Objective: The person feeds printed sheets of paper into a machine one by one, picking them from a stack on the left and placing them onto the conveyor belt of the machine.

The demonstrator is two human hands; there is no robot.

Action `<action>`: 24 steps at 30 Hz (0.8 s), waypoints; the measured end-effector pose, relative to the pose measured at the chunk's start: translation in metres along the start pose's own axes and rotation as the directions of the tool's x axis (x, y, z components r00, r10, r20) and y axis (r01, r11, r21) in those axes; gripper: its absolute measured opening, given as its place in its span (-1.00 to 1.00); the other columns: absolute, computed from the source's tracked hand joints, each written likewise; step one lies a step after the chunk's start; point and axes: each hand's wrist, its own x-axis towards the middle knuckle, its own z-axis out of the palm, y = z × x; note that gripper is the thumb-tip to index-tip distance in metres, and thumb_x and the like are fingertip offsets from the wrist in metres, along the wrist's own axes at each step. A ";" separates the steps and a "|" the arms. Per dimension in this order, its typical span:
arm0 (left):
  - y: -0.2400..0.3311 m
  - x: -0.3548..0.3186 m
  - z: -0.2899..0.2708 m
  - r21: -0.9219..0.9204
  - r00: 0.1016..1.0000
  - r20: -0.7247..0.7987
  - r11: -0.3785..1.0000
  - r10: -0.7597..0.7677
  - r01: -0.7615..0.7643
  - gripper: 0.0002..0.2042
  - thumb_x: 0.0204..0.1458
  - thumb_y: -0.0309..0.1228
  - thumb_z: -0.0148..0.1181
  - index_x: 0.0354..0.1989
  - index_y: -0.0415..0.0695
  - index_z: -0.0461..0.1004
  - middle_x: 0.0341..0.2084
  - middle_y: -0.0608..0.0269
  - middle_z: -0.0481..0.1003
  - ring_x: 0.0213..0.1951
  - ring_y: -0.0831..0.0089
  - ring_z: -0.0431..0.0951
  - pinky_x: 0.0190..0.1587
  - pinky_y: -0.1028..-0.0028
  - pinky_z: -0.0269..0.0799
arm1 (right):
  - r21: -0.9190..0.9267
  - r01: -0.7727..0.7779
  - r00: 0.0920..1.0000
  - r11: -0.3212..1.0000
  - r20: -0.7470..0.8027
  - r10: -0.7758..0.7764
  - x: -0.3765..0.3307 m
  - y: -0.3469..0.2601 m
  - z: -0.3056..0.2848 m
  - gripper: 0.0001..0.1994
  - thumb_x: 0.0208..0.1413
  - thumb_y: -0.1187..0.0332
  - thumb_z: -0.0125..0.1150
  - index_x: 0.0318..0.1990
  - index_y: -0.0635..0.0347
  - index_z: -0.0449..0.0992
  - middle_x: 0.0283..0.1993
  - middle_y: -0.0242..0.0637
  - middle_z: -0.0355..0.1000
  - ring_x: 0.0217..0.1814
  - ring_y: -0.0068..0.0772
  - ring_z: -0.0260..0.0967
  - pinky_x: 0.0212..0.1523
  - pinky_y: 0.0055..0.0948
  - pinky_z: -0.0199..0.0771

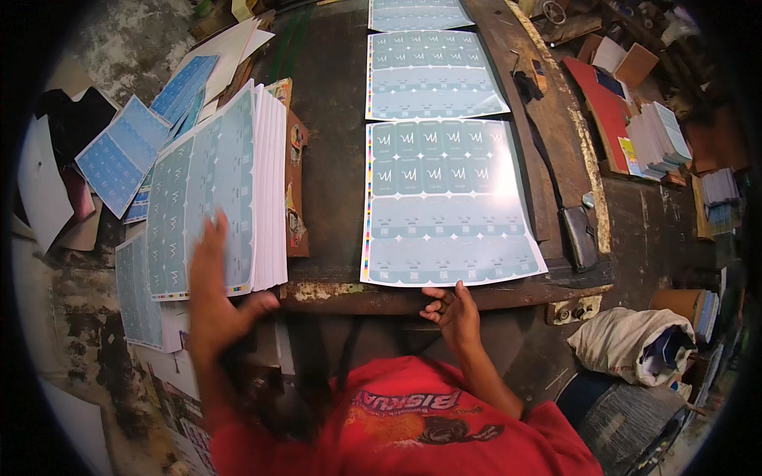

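My left hand [210, 278], a little blurred, has its fingers stretched out and its thumb spread. It is over the near end of a thick stack of printed sheets [210, 198], grey-green with white label outlines; whether it touches the stack I cannot tell. On the dark table [325, 159] lies a single printed sheet [448, 214] of the same kind, glossy on its right side. At its near edge is my right hand [456, 317], loosely curled with fingers apart and one fingertip meeting the edge. Nothing shows in its grasp.
Another printed sheet [432, 75] lies farther along the table, with part of one beyond it. Blue printed sheets [119, 163] spread at the left. A dark pouch-like object [579, 238] rests by the table's right edge. A whitish sack [627, 341] stands at the lower right.
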 end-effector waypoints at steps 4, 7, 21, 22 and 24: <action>0.011 -0.058 0.047 -0.030 0.989 -0.094 0.993 -0.117 0.114 -0.27 0.13 0.08 0.10 0.32 -0.24 0.20 0.30 -0.10 0.24 0.36 -0.05 0.15 0.36 0.03 -0.02 | 0.002 -0.025 0.999 1.000 -0.045 0.025 -0.006 -0.010 0.009 -0.62 0.35 0.02 -0.13 0.14 0.03 0.11 0.17 0.01 0.35 -0.25 -0.30 0.50 -0.12 -0.18 0.59; 0.001 -0.062 0.050 -0.217 0.947 -0.196 0.953 -0.256 0.212 -0.54 0.29 -0.13 -0.06 0.12 -0.29 0.42 0.13 -0.07 0.43 0.26 -0.01 0.32 0.29 0.10 0.13 | 0.003 -0.131 0.987 0.991 -0.092 0.131 -0.018 -0.026 0.012 -0.46 0.35 0.06 -0.11 0.33 0.13 0.01 0.23 0.00 0.32 -0.18 -0.27 0.48 -0.10 -0.17 0.58; 0.161 -0.015 0.007 -0.492 0.954 0.105 0.819 -0.280 0.295 -0.75 0.23 -0.29 0.05 -0.31 -0.20 0.56 -0.37 0.13 0.59 -0.17 0.22 0.58 0.25 0.08 0.16 | -0.525 -0.425 0.735 0.738 0.275 0.619 0.020 -0.155 0.122 -0.51 0.20 0.01 0.20 0.08 0.20 0.35 -0.27 -0.31 0.40 -0.46 -0.54 0.33 -0.53 -0.47 0.50; 0.159 -0.022 0.014 -0.397 0.969 -0.008 0.890 -0.248 0.225 -0.75 0.22 -0.26 0.07 -0.23 -0.21 0.54 -0.25 0.10 0.57 -0.10 0.23 0.55 0.25 0.10 0.16 | -0.496 -0.429 0.752 0.755 0.266 0.603 0.018 -0.151 0.111 -0.55 0.20 0.02 0.20 0.02 0.19 0.37 -0.34 -0.34 0.38 -0.50 -0.56 0.30 -0.56 -0.48 0.48; 0.180 -0.015 0.027 -0.600 0.881 -0.106 0.736 -0.462 0.313 -0.56 0.18 -0.14 0.16 0.04 -0.26 0.42 0.07 0.00 0.42 0.13 0.23 0.40 0.26 0.19 0.19 | -0.429 -0.455 0.781 0.780 0.229 0.581 0.013 -0.139 0.079 -0.62 0.22 0.02 0.17 -0.12 0.18 0.41 -0.47 -0.37 0.36 -0.58 -0.57 0.25 -0.57 -0.45 0.48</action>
